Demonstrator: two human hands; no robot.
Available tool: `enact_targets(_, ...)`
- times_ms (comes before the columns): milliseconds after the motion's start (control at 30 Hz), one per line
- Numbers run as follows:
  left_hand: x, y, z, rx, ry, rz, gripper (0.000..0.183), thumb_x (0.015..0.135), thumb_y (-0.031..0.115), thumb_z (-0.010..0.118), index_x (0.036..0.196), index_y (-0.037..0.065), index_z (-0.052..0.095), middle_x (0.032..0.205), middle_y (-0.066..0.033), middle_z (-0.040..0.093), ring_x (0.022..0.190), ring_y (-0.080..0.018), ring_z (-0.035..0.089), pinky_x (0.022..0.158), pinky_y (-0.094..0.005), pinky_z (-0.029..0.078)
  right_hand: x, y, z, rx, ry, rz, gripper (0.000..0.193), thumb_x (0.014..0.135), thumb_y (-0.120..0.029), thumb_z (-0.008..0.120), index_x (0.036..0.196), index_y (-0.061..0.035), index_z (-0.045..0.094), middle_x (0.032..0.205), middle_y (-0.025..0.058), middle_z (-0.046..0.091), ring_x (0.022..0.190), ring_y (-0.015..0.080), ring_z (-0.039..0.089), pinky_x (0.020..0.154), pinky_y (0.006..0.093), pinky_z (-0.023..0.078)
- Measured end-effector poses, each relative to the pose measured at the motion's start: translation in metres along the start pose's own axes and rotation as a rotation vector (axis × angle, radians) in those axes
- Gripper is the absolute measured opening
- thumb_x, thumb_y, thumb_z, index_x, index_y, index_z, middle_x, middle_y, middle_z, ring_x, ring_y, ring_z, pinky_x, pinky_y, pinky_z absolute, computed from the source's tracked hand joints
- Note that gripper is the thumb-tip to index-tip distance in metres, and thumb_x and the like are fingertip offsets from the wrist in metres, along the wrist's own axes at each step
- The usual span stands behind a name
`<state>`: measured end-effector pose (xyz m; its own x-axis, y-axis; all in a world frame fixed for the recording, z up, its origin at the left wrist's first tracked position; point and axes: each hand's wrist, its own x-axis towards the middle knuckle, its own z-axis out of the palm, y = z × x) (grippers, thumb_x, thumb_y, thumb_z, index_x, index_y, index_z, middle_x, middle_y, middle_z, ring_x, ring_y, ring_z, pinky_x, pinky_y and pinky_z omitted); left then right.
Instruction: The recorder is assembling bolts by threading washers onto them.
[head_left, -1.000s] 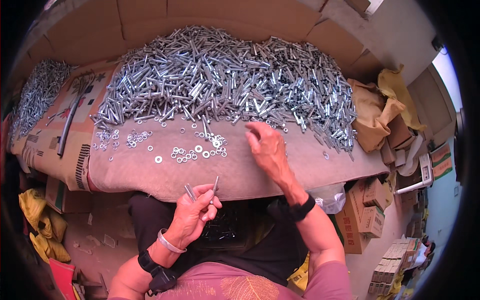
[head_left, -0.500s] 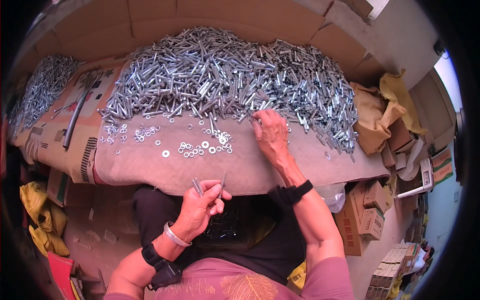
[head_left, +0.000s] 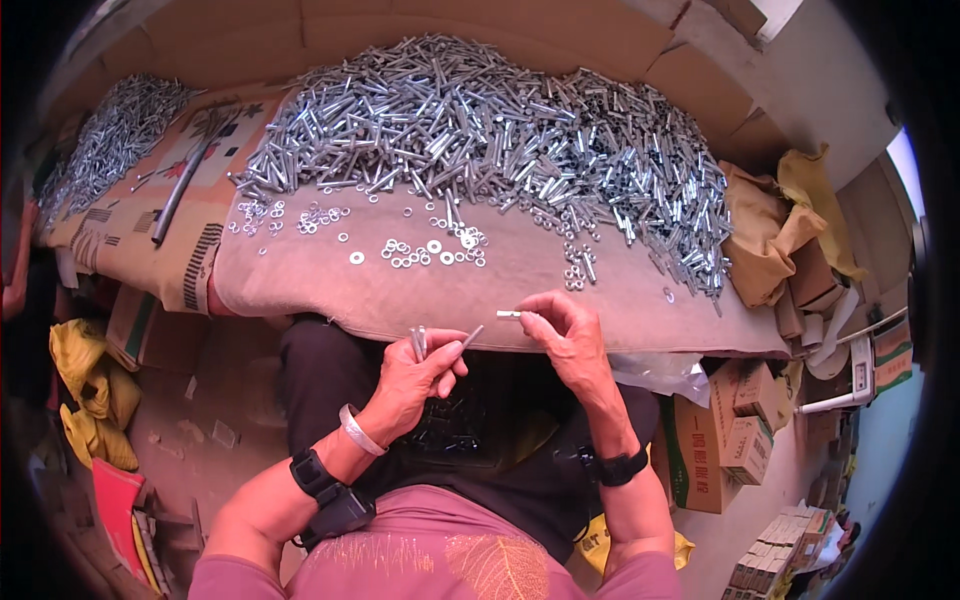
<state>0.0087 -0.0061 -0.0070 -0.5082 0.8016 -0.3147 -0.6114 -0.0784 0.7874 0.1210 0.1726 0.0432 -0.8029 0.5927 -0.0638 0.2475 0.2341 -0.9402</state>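
Note:
My left hand (head_left: pixel 405 390) is raised just off the cushion's near edge. Its thumb and forefinger pinch a slim metal rod (head_left: pixel 474 336) that points up and to the right, and more short metal pieces (head_left: pixel 418 343) stick up between the other fingers. Facing it, my right hand (head_left: pixel 578 345) grips a short shiny metal sleeve (head_left: pixel 508 315) by one end, its free end toward the rod. Rod and sleeve are apart. Behind both hands lies a big heap of metal bolts and sleeves (head_left: pixel 440 120).
Flat washers and rings (head_left: pixel 408 252) lie scattered on the padded pink surface (head_left: pixel 320 285). A smaller heap of rods (head_left: pixel 115 140) and a dark bar (head_left: pixel 180 190) are at left. Sacks (head_left: pixel 760 230) and cartons (head_left: pixel 705 440) stand at right. A dark container (head_left: pixel 445 435) sits between my legs.
My right hand has come back from the heap's front edge toward my left hand, now with a sleeve in its fingers. My left hand has moved slightly right and up, its rod tilting rightward.

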Motion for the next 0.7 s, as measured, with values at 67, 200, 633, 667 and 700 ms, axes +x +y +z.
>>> enact_targets(67, -0.003, -0.002, 0.001, 0.024, -0.036, 0.014, 0.024, 0.093, 0.013, 0.061, 0.110, -0.004, 0.060, 0.076, -0.0082, 0.064, 0.051, -0.0068, 0.051, 0.045, -0.0169, 0.037, -0.008, 0.001, 0.001, -0.016, -0.036, 0.000, 0.015, 0.088, -0.011, 0.063, 0.098, 0.0001, 0.065, 0.079, 0.0028, 0.065, 0.073, 0.0083, 0.058, 0.066, 0.0247, 0.047)
enact_targets(200, -0.008, -0.007, -0.003, 0.067, -0.089, 0.012, 0.022, 0.093, 0.013, 0.061, 0.109, -0.003, 0.063, 0.076, -0.0068, 0.064, 0.051, -0.0055, 0.048, 0.046, -0.0170, 0.038, -0.016, -0.006, 0.001, -0.050, -0.130, 0.023, 0.016, 0.090, -0.012, 0.063, 0.099, 0.0005, 0.065, 0.083, 0.0001, 0.063, 0.077, 0.0073, 0.056, 0.069, 0.0228, 0.045)
enact_targets(633, -0.018, -0.004, -0.007, 0.020, -0.101, -0.017, 0.024, 0.095, 0.016, 0.058, 0.108, -0.003, 0.063, 0.080, -0.0072, 0.066, 0.056, -0.0066, 0.057, 0.048, -0.0169, 0.042, -0.016, -0.019, 0.019, -0.163, -0.343, 0.020, 0.016, 0.088, -0.013, 0.061, 0.095, 0.0015, 0.065, 0.073, 0.0057, 0.064, 0.069, 0.0101, 0.057, 0.064, 0.0276, 0.047)
enact_targets(667, -0.019, -0.004, -0.008, 0.017, -0.095, -0.015, 0.024, 0.095, 0.016, 0.058, 0.108, -0.003, 0.063, 0.080, -0.0072, 0.066, 0.056, -0.0066, 0.057, 0.048, -0.0169, 0.042, -0.015, -0.017, 0.025, -0.163, -0.334, -0.010, 0.016, 0.088, -0.012, 0.061, 0.095, 0.0017, 0.065, 0.073, 0.0064, 0.063, 0.068, 0.0104, 0.057, 0.064, 0.0284, 0.047)
enact_targets(700, -0.019, -0.004, -0.008, 0.001, -0.076, -0.013, 0.024, 0.096, 0.016, 0.057, 0.109, -0.003, 0.062, 0.083, -0.0085, 0.066, 0.057, -0.0076, 0.058, 0.048, -0.0173, 0.043, -0.014, -0.014, 0.032, -0.167, -0.338, -0.011, 0.016, 0.088, -0.012, 0.061, 0.095, 0.0017, 0.065, 0.073, 0.0064, 0.063, 0.068, 0.0104, 0.057, 0.064, 0.0284, 0.047)
